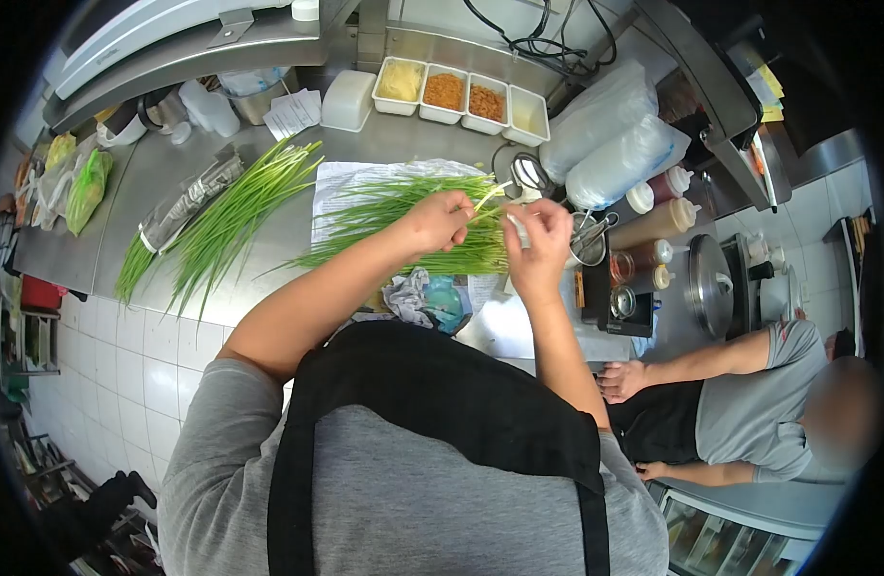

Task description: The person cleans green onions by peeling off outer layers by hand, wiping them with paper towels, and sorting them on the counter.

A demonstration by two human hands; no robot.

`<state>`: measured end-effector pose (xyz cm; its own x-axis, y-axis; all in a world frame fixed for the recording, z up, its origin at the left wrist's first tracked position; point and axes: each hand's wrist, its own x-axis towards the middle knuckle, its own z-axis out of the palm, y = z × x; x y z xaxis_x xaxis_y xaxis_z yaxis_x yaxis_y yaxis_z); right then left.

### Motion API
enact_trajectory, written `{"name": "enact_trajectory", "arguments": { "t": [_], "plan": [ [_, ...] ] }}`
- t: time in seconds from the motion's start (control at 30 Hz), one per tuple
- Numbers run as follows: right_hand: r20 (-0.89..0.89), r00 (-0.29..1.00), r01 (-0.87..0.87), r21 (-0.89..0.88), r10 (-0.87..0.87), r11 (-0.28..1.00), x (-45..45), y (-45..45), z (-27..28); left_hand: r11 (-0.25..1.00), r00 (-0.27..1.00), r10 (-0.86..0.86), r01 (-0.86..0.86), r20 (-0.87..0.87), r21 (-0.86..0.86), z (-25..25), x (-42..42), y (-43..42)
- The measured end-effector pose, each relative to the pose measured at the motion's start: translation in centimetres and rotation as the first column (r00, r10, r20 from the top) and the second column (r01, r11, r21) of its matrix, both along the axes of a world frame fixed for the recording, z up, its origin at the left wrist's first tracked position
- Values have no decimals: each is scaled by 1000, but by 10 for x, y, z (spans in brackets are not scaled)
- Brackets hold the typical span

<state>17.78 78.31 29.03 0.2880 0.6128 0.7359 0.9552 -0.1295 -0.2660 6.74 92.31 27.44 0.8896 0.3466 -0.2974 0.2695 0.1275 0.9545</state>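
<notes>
My left hand is closed around a few chives, whose pale ends stick out past my fingers toward the right. Close beside it, my right hand is held up in a pinch near those ends; what lies between its fingertips is too small to name. Below both hands, loose chives are spread over white printed paper on the steel counter. Farther left lies another heap of chives, next to a bunch partly wrapped in newspaper.
White tubs of shredded and chopped food line the back. Plastic bags and sauce bottles stand at right. Crumpled paper lies at the front edge. A co-worker in a grey shirt is at my right.
</notes>
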Motion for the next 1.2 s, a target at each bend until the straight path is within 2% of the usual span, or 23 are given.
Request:
{"name": "enact_trajectory", "arguments": {
  "t": [0.13,0.23,0.33,0.43,0.53,0.57,0.67,0.73,0.77,0.83,0.93,1.03,1.1,1.13,1.17,1.2],
  "plan": [
    [182,982,-48,-50,57,998,2,2,-7,997,997,-69,70,-31,26,6,-5,-2],
    [172,982,-62,-72,73,996,5,5,-9,992,991,-127,127,-44,6,6,-18,2],
    [15,992,-120,-59,121,991,3,16,-14,994,996,-82,84,-28,63,-10,-25,9],
    [-217,964,-140,81,155,987,2,40,-30,983,1000,19,-16,-17,182,-15,-34,17],
    [-546,828,-51,150,126,987,14,57,-32,994,993,86,-80,-83,68,-12,-46,24],
    [-561,818,-78,114,129,990,22,60,-33,994,992,100,-96,-81,50,-12,-48,25],
    [-735,664,-71,119,136,990,45,59,-43,991,989,134,-134,-58,2,-14,-53,27],
    [-576,815,37,-60,-64,998,55,35,-31,990,990,141,-142,-11,-14,-18,-51,30],
    [-538,837,68,-81,-100,994,56,19,-24,989,989,147,-147,6,-4,-18,-50,30],
    [-263,932,223,-132,-251,966,52,-17,-20,988,987,153,-153,44,11,-14,-46,28],
    [-249,808,462,-297,-534,836,35,-61,-32,987,983,151,-156,100,46,0,-35,16],
    [-501,704,246,-494,-504,834,44,-85,-71,994,984,106,-110,145,21,-10,-12,-3],
    [-892,393,180,-165,-225,970,46,-89,-88,996,984,93,-92,153,-12,-12,-2,-17],
    [-978,206,200,23,-19,979,44,-88,-88,996,984,88,-85,157,-25,-11,2,-21],
    [-981,14,199,192,194,961,46,-91,-86,994,976,107,-101,189,-43,-12,5,-24],
    [-969,-18,217,235,244,947,42,-91,-76,994,978,104,-94,181,-63,-11,6,-25]
  ]
}}
